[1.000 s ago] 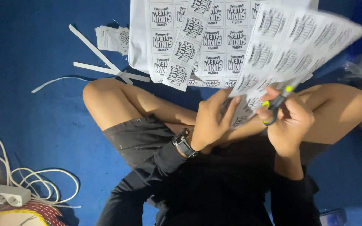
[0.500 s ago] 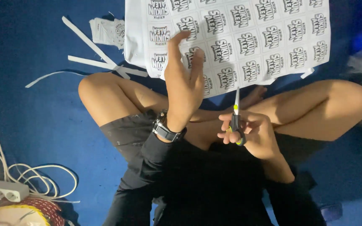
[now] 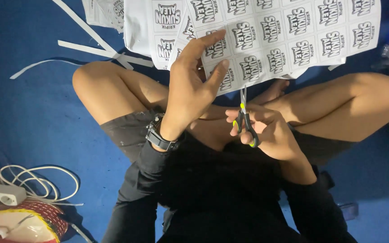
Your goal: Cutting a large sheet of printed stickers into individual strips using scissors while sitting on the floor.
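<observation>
Since the picture half a second back, the left hand (image 3: pixel 190 85) has lifted a little higher against the sticker sheet (image 3: pixel 289 36), its fingers now spread and only loosely curled, the thumb and forefinger touching the sheet's lower left edge rather than gripping it firmly. Closest to the body, the right hand (image 3: pixel 266 132) is closed around the handles of the scissors (image 3: pixel 245 118), black with yellow-green inserts, held just below the sheet's lower edge. Their blades point up at that edge and look nearly shut, with the tip just touching or about to meet the paper; I cannot tell which. That reads as lining up a cut between the rows of printed labels. The sheet itself hangs over the crossed legs. Beyond the sheet's left side lie a second printed sheet (image 3: pixel 158 27) and several trimmed paper strips (image 3: pixel 95 47) on the blue floor (image 3: pixel 32 112).
</observation>
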